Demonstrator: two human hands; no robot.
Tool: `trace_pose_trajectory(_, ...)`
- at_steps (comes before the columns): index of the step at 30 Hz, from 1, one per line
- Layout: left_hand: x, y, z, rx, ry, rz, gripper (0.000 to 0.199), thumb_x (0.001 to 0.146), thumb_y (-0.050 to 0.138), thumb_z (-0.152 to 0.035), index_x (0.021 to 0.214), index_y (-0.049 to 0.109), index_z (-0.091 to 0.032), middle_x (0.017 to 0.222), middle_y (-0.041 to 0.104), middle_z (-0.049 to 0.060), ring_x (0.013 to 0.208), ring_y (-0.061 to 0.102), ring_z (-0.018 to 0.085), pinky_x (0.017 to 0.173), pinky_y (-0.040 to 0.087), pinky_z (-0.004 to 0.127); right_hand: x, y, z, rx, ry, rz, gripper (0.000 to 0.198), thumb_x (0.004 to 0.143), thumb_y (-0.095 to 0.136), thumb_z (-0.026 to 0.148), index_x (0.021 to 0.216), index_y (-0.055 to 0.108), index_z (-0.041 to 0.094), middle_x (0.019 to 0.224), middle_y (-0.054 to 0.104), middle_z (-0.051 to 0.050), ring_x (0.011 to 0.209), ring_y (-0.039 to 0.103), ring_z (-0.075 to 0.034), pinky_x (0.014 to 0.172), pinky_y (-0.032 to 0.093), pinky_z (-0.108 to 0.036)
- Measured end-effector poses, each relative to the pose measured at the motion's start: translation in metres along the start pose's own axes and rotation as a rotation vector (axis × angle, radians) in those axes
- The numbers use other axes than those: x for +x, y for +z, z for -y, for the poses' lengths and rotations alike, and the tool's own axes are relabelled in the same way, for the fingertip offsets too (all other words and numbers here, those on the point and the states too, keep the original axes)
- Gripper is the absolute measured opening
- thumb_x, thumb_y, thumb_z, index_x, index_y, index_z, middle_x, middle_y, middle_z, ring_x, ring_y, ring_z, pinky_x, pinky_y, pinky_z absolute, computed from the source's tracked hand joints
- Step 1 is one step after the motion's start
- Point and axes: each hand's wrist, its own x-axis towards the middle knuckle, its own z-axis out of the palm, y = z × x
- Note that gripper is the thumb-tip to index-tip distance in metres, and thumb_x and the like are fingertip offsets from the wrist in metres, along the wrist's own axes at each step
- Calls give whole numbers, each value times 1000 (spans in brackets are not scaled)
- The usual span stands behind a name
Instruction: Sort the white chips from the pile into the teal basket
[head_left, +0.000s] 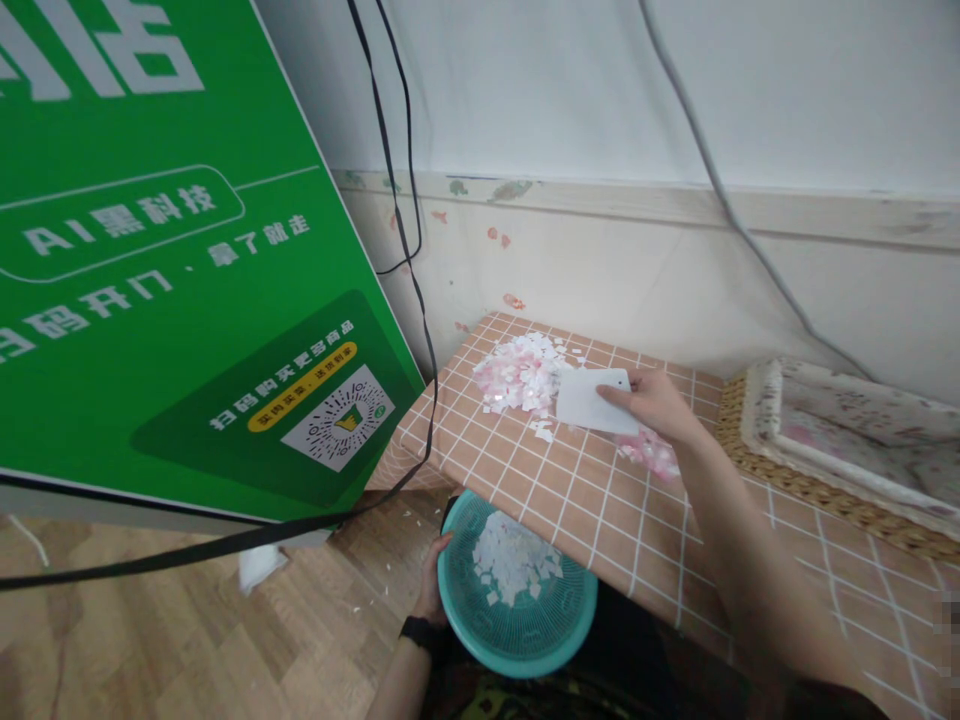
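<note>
My right hand [656, 402] pinches a flat white card [592, 400] by its right end, low over the table. The card's left edge meets a pile of small white and pink paper pieces [525, 372]. A smaller heap of pink pieces [651, 455] lies below my right hand, partly hidden by it. My left hand [431, 578] grips the left rim of a round green plastic basket [517, 650], held below the table's front edge. White paper pieces [514, 555] lie inside the basket. The fingers of my left hand are mostly behind the rim.
A checkered brown cloth covers the table [540, 490]. On the right stands a cloth-lined wicker basket [757, 440]. A big green sign panel [150, 330] fills the left, with a black cable [427, 350] hanging before it. A white scrap [260, 565] lies on the wooden floor.
</note>
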Motion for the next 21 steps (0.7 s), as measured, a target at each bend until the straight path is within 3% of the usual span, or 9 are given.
trace_pose_trajectory(7, -1, 2, -1, -3, 4, -23, 27, 64, 69, -26, 86, 69, -11, 71, 72, 6, 70, 67, 26, 71, 49, 37, -3, -3, 5, 12, -31, 67, 34, 74, 57, 41, 83, 70, 11, 67, 68, -7, 54, 59, -16, 42, 41, -24)
trace_pose_trajectory(13, -1, 2, -2, 3, -11, 22, 28, 64, 69, -28, 87, 69, -11, 72, 72, 6, 70, 67, 25, 70, 49, 37, -4, -20, -1, -77, -39, 3, 31, 72, 58, 40, 79, 71, 12, 64, 67, -7, 54, 60, -17, 44, 43, -26)
trace_pose_trajectory(16, -3, 4, -2, 20, 5, 10, 25, 65, 69, -28, 85, 69, -11, 71, 72, 7, 70, 67, 26, 70, 49, 37, -5, -16, 5, -50, -59, 5, 32, 74, 57, 41, 81, 71, 12, 66, 68, -7, 55, 59, -16, 44, 42, -25)
trace_pose_trajectory(21, -6, 5, -3, 35, -10, 21, 21, 66, 68, -28, 79, 68, -12, 72, 72, 7, 72, 67, 26, 72, 49, 37, -7, -3, 13, 16, -133, 128, 33, 76, 57, 43, 74, 69, 13, 62, 64, -4, 52, 55, -12, 44, 40, -23)
